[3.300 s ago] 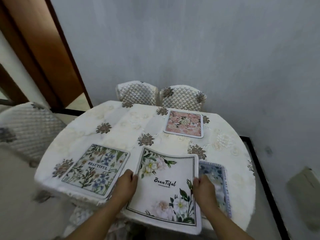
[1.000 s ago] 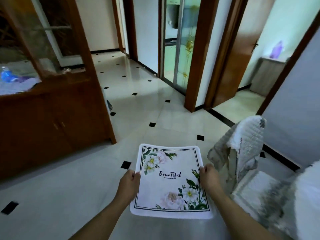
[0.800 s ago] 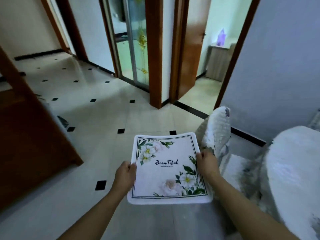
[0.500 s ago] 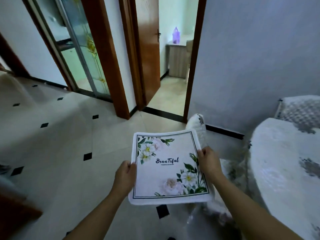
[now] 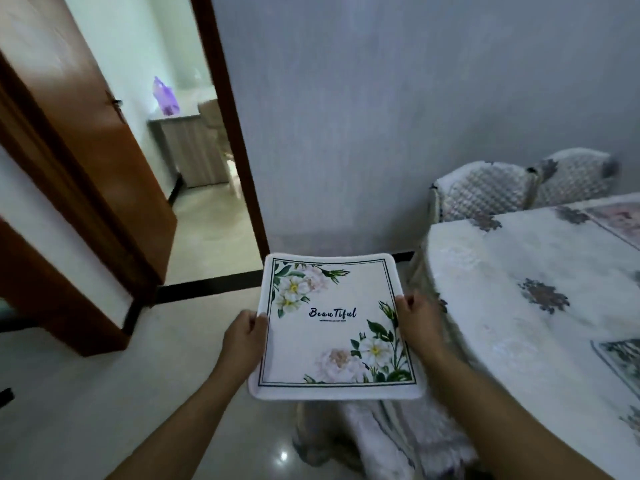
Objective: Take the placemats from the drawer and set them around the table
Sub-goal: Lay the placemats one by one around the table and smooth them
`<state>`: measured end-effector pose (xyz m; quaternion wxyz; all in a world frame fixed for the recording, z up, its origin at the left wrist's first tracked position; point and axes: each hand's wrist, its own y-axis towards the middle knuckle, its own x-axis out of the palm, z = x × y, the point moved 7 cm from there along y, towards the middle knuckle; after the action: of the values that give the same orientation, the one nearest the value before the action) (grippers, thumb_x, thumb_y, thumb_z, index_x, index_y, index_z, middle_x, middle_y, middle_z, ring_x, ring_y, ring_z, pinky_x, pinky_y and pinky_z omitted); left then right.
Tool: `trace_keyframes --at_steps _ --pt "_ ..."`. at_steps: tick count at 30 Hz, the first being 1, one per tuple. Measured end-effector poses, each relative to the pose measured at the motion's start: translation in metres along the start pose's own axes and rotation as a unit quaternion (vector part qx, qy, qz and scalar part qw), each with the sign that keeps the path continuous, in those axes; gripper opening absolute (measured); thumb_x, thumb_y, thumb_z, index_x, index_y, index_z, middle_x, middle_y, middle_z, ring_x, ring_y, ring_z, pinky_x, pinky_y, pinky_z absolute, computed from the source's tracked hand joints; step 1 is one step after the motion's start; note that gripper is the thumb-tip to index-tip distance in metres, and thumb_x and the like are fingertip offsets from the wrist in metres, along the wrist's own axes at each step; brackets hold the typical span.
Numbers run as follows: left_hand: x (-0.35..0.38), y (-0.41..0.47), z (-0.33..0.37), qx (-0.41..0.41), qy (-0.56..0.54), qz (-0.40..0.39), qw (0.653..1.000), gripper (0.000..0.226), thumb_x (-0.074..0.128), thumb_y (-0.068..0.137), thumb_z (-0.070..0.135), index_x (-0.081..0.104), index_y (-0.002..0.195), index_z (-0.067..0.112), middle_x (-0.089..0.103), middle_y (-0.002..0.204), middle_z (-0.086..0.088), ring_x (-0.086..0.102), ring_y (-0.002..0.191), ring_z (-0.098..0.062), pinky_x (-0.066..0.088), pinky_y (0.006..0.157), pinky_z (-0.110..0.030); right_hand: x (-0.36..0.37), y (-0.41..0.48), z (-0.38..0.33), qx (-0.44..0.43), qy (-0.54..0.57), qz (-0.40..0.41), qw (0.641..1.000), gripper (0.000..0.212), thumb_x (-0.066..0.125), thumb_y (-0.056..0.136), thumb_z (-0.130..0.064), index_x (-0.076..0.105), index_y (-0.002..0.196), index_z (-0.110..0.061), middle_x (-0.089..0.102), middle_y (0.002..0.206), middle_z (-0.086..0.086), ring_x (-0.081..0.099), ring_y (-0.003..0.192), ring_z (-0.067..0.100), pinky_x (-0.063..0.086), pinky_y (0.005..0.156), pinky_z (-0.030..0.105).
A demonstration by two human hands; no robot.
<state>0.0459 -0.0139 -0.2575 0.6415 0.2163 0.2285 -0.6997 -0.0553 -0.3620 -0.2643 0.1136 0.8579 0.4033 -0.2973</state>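
1. Table at 3 o'clock, under a white cloth w/ brown motifs. Biggest risk: the cloth looks loose, so sliding a mat across it could bunch it & drag the mats already laid. Better to lower flat than push.
2. Chairs at 1–2 o'clock, quilted covers, tucked against the wall behind the table. Another padded seat sits right under the held mat at 6 o'clock, close to the person's path. Could catch a leg or hip while rounding the table, esp. w/ the mat blocking the view down.
3. Mat, white, floral, "Beautiful" print, held level in mid-air at frame centre, off the table's 9 o'clock side, not over the top yet. Far edge curls up slightly; it's soft, so it may sag or fold if 1 side is let go early & land creased.
4. Laid mats: pink one at 2 o'clock, another at 4 o'clock, both cut by the frame. New mat could overlap or crowd either if the free spot is misjudged; most of the top isn't in view.
5. Left hand pinches the mat's left edge, thumb on top; right hand pinches the right edge likewise. Both are edge-only holds, so a bump could slip it to the floor.
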Motion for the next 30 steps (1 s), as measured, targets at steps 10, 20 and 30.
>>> trace_keyframes --at_steps 10,20,30 --pt "0.172 0.138 0.156 0.215 0.026 -0.303 0.928 0.032 0.050 0.096 0.033 0.047 0.068 0.018 0.054 0.064 0.004 0.046 0.057 -0.010 0.034 0.054 -0.029 -0.104 -0.030 0.058 0.226 0.015 0.292 0.929 0.031 0.048 0.099 -0.030 0.048 0.072 -0.013 0.054 0.066 0.003 0.050 0.061 0.019 0.031 0.050 0.031" --pt "0.372 0.133 0.264 0.278 0.067 -0.423 0.860 0.033 0.051 0.097 0.026 0.052 0.067 0.010 0.057 0.067 -0.010 0.052 0.064 -0.023 0.044 0.065 -0.038 -0.167 -0.002 0.159 0.324 0.054 0.425 0.844 0.027 0.050 0.099 -0.027 0.052 0.080 -0.008 0.056 0.070 0.005 0.051 0.063 0.019 0.030 0.051 0.029" --pt "0.526 0.154 0.297 0.325 0.109 -0.443 0.828 0.026 0.046 0.099 0.032 0.054 0.088 0.009 0.059 0.080 -0.002 0.054 0.071 -0.017 0.033 0.056 -0.032 -0.170 0.079 0.261 0.393 0.023 0.441 0.806 0.027 0.048 0.101 -0.025 0.050 0.082 -0.004 0.052 0.068 0.005 0.052 0.067 0.028 0.034 0.057 0.033"
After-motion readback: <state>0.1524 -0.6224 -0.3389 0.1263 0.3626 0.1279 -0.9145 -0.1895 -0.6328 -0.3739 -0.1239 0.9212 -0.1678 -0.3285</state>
